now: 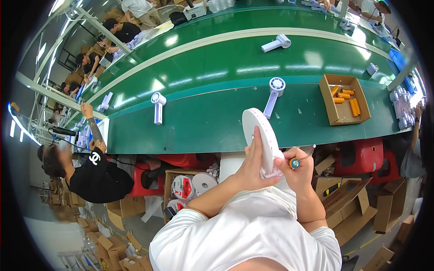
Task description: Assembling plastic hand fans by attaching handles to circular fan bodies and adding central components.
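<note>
Left hand is gripping a roll, right hand is pinching one battery, and more batteries are seemingly waiting at two o'clock.

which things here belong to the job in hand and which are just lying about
Likely in use:
white roll, in left grip
orange cylinder, in right grip
loose orange cylinders in cardboard box
nearest handheld fan, perhaps

Apparently lying about:
red stool
yellow-and-black tool
floor cartons

Had both forearms angled inward in front, left hand spread with thumb stuck out sideways, right hand kinda curled up just beside it.
</note>
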`<action>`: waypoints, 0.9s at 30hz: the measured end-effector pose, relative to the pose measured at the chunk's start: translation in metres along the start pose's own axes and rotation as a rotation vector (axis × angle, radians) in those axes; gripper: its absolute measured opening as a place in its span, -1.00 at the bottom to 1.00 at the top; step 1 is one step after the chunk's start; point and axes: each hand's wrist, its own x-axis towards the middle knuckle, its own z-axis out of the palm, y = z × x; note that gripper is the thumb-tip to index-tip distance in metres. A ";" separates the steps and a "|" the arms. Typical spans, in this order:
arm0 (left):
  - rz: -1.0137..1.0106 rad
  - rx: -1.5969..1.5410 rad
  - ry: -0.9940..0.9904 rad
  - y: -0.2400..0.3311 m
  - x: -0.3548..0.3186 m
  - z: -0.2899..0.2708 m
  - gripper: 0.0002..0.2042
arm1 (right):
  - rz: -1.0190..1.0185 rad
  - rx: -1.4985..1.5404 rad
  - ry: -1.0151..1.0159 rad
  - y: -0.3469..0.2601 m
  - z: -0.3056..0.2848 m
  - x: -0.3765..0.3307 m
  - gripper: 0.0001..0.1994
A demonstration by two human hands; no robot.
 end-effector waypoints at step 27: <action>-0.202 -0.467 0.094 0.001 0.004 0.015 0.06 | 0.181 -0.081 -0.209 -0.004 0.002 0.001 -0.65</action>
